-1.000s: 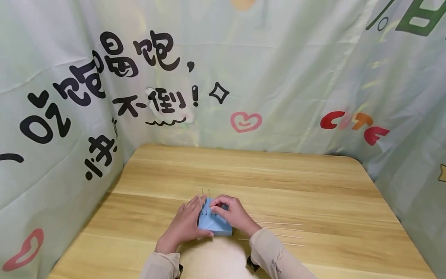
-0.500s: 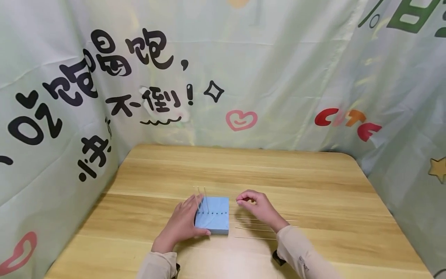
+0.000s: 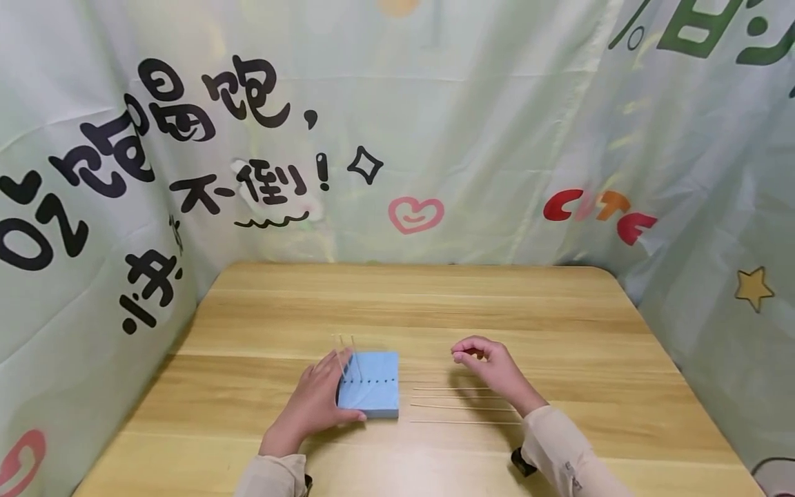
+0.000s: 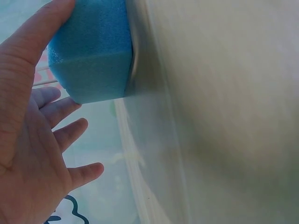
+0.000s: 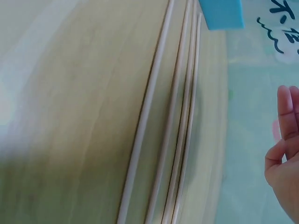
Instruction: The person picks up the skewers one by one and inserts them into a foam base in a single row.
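Note:
A blue foam block [image 3: 379, 400] lies on the table with a row of small dark holes across its top; thin sticks [image 3: 357, 360] stand up from its left end. The left hand [image 3: 313, 400] grips the block's left side, its thumb at the near edge. In the left wrist view the thumb of that hand [image 4: 28, 140] presses the block [image 4: 93, 56], with the fingers spread beyond it. To the right, the right hand [image 3: 499, 373] hovers above several loose sticks [image 3: 447, 408], fingers loosely bent, nothing visible in them. The right wrist view shows this hand [image 5: 290, 158] beside the sticks [image 5: 147, 102].
The wooden table [image 3: 435, 304] extends behind and around the hands. Printed fabric [image 3: 484, 138] with black characters, a pink heart and red and orange letters hangs behind the table and along both sides.
The right hand has moved from the block's top rightward to above the loose sticks. The left hand stays on the block. The head view has shifted slightly.

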Demonstrator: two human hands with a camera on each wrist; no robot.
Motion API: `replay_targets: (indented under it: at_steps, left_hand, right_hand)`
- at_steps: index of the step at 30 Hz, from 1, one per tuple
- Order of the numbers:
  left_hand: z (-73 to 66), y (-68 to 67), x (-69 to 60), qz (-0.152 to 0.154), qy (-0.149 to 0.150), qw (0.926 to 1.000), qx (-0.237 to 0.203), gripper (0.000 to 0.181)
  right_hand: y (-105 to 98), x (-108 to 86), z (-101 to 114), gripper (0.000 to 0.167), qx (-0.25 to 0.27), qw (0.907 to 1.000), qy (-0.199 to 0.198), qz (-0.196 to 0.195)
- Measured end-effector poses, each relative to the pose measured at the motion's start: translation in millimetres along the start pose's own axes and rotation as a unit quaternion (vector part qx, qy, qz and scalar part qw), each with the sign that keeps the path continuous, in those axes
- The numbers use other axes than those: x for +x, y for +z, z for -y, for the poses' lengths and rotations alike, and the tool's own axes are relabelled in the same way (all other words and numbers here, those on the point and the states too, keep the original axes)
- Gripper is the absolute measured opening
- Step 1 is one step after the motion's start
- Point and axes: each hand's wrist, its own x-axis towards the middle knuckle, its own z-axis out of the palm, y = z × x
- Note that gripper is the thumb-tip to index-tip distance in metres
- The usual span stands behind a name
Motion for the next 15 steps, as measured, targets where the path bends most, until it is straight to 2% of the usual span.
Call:
replay_targets:
  at_steps: [5, 8, 12, 15]
  left_hand:
    - [0.6, 1.2, -0.7, -0.001, -0.001, 1.0, -0.001, 0.12]
    - [1.3, 0.5, 0.2, -0.005, 0.004, 1.0, -0.002, 0.12]
    - [1.7, -0.4, 0.6, -0.007, 0.006, 1.0, -0.003, 0.122]
    - [1.5, -0.4, 0.7, -0.009, 0.009, 0.9999, -0.001, 0.122]
  right_hand:
    - [-9.0, -8.4, -4.1, 0.021, -0.001, 0.9997, 0.023, -0.004]
    - [-10.9, -12.6, -7.6, 0.02, 0.006, 0.9987, 0.05, 0.004]
    - [-8.1, -16.4, -17.9, 0.02, 0.036, 0.995, 0.084, 0.04]
    - [-4.4, -18.2, -26.5, 0.019, 0.045, 0.9931, 0.082, 0.072]
